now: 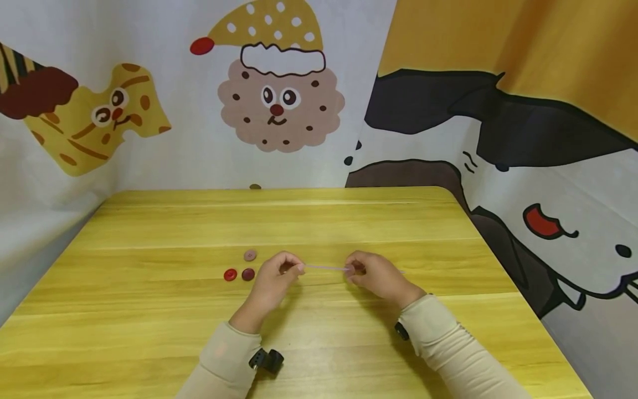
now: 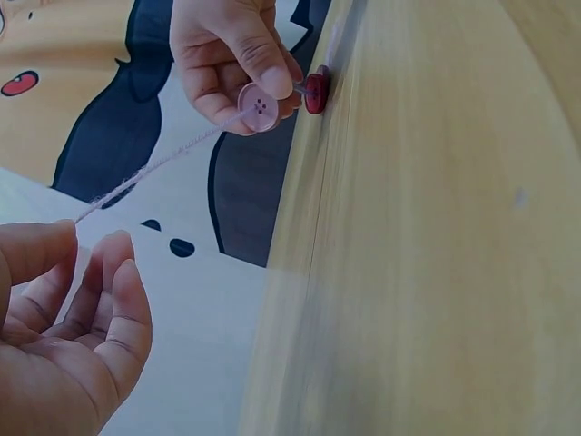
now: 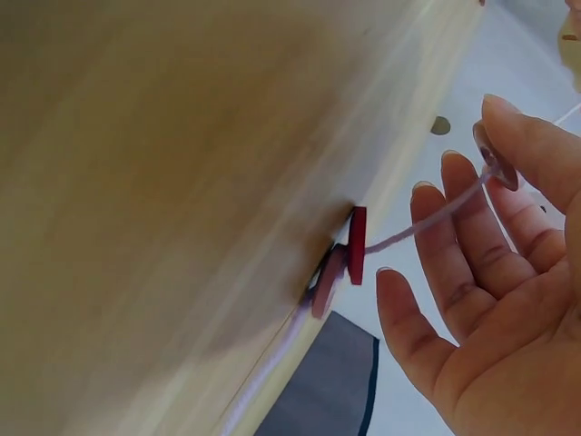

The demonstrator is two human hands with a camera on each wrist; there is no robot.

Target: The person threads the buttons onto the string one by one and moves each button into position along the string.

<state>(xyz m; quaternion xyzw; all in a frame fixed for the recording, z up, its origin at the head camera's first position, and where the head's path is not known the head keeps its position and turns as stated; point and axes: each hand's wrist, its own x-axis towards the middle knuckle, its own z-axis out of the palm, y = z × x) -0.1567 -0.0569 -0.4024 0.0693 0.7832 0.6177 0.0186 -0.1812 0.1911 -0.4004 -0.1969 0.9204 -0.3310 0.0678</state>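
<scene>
A pale purple yarn runs taut between the two hands. Thumb and forefinger of my left hand pinch its end. My right hand pinches a pale pink button by its edge, and the yarn passes through it. Past that hand the yarn hangs down through a red button and a dusty pink button, both low by the tabletop and partly overlapping. Left of the left hand lie three loose buttons: a mauve one, a red one and a maroon one.
Under both hands is a yellow wood-grain table. A curtain printed with cartoon figures hangs behind it and along its right side. Black wrist cameras sit at the beige sleeves.
</scene>
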